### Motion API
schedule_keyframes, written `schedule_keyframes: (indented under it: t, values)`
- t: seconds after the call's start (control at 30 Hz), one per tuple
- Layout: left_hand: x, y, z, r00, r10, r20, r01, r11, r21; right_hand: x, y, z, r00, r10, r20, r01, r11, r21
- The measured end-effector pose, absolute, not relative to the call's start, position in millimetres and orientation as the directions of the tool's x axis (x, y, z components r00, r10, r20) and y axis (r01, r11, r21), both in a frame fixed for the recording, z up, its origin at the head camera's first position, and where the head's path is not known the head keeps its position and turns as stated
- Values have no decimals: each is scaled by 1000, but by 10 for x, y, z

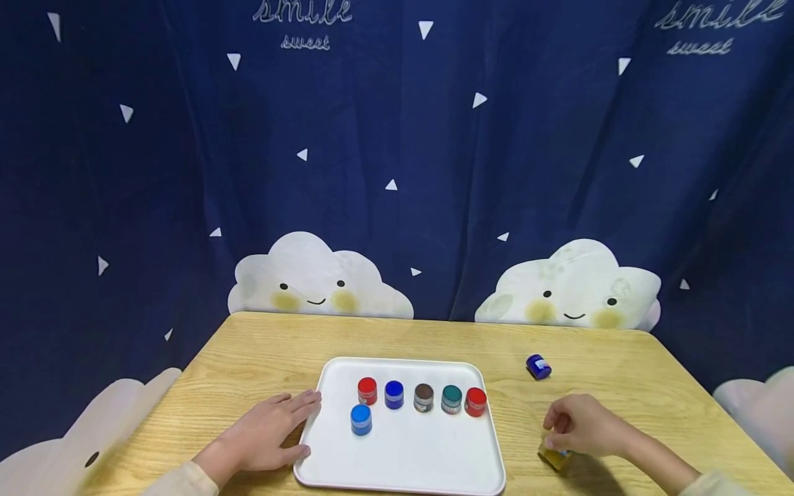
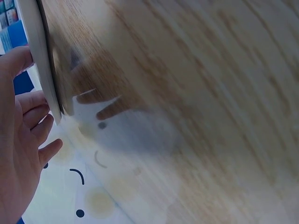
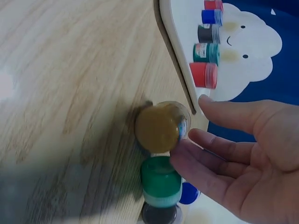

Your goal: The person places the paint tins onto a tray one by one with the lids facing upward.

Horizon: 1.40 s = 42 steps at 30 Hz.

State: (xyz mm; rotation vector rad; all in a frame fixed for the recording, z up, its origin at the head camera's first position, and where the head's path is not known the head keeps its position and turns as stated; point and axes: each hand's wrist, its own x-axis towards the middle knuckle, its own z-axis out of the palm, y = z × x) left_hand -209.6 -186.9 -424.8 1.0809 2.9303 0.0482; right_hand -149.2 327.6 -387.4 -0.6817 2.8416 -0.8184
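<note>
My left hand [image 1: 263,432] rests at the left rim of a white tray [image 1: 397,468], fingers spread and touching the edge. The left wrist view shows those fingers [image 2: 41,122] at the tray's side. Near the tray's right side, my right hand [image 1: 586,426] is at an ochre paint jar [image 1: 556,459]. From the right wrist, its thumb stands apart from the fingers, and the fingertips lie close beside the ochre jar [image 3: 158,131] without closing round it. A green jar [image 3: 161,179] sits against the fingers, with a dark jar [image 3: 160,213] beyond it.
On the tray, a row holds red [image 1: 367,390], blue [image 1: 393,395], brown [image 1: 424,397], teal [image 1: 451,399] and red [image 1: 475,401] jars. A light blue jar [image 1: 361,419] stands before them. A dark blue jar [image 1: 538,366] lies on the wooden table [image 1: 279,344] at right.
</note>
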Motion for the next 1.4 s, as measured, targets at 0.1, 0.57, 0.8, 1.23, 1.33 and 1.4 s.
schedule_keyframes:
  t: [0.1, 0.57, 0.8, 1.23, 1.33, 1.4]
  values:
    - [-2097, -1870, -4246, -763, 646, -13, 646, 763, 37, -1486, 3232, -3887, -888, -460, 15, -401, 758, -514]
    - [-2112, -1865, -4250, -766, 642, -20, 641, 766, 43, -1450, 3129, -3991, -858, -509, -69, -415, 766, -491]
    - [-2110, -1865, -4252, -768, 640, -25, 639, 768, 41, -1508, 3108, -3941, -828, -553, -96, -445, 751, -488]
    - [-2104, -1858, -4241, -771, 635, -35, 634, 772, 50, -1649, 2911, -3739, -778, -617, -121, -501, 724, -475]
    - [-2099, -1858, -4241, -771, 636, -31, 635, 771, 52, -1683, 2842, -3698, -761, -637, -123, -521, 713, -469]
    - [-2094, -1858, -4241, -773, 634, -33, 632, 773, 57, -1711, 2789, -3673, -757, -640, -134, -517, 711, -476]
